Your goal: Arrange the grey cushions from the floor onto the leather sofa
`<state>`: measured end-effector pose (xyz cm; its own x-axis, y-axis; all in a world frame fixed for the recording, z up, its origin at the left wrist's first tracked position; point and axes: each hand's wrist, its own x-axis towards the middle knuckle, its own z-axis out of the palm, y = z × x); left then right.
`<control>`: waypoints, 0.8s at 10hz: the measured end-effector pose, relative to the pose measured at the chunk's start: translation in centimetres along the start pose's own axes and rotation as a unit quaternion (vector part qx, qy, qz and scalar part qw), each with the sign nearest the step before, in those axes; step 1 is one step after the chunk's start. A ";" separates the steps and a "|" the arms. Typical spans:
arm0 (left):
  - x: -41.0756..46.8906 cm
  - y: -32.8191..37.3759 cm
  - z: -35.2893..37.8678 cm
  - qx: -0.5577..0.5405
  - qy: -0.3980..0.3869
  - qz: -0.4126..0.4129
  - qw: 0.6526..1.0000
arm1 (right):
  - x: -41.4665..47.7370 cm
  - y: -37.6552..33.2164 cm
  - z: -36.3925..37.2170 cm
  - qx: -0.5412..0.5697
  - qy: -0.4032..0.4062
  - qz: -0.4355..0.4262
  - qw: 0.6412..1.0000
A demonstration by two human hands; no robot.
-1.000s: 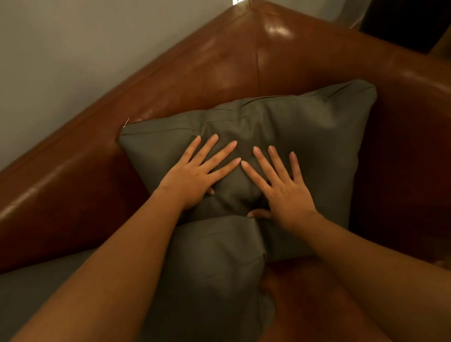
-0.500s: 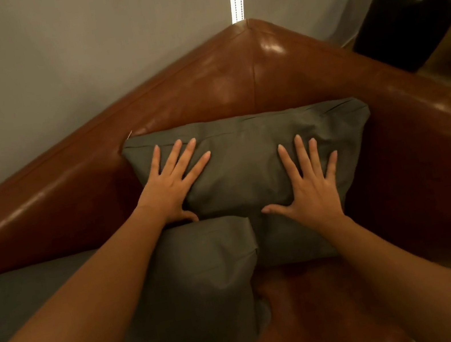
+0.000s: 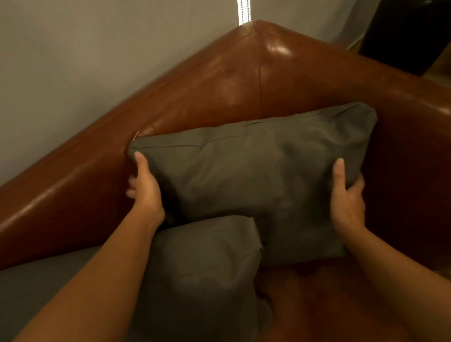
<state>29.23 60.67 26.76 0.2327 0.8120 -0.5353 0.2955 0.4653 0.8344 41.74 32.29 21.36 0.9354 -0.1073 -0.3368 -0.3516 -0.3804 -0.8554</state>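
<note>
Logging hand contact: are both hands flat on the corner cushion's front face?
No, the left hand and right hand each grip a side edge of the corner cushion, thumbs in front.

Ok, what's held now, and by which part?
The upright grey fabric cushion against the brown leather sofa: left grip on its left edge, right grip on its right edge.

Living room: leather sofa (image 3: 233, 85), cushions (image 3: 265, 182)
</note>
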 end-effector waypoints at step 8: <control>-6.3 1.3 -2.8 0.603 -0.090 0.313 0.728 | -4.9 -5.0 0.7 -0.456 -0.121 -0.434 0.767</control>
